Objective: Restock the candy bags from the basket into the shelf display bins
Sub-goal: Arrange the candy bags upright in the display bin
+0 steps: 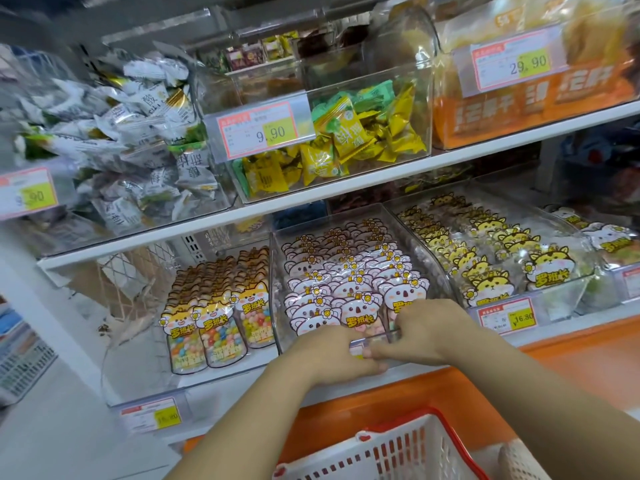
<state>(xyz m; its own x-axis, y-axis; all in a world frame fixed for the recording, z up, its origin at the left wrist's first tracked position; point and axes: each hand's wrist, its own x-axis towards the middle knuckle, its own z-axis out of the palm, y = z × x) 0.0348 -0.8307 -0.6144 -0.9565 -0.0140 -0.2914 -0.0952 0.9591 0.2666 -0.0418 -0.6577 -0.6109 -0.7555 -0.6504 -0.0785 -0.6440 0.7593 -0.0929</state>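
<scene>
Left hand (334,356) and right hand (427,329) both grip the bin (274,299) front rim, koala bags (349,292) just behind

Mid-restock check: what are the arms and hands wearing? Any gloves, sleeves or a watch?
Nothing worn shows. The left hand and right hand are bare, with no gloves or rings visible. Both forearms are uncovered down to the frame's lower edge: no sleeves, watch or bands in view.
</scene>
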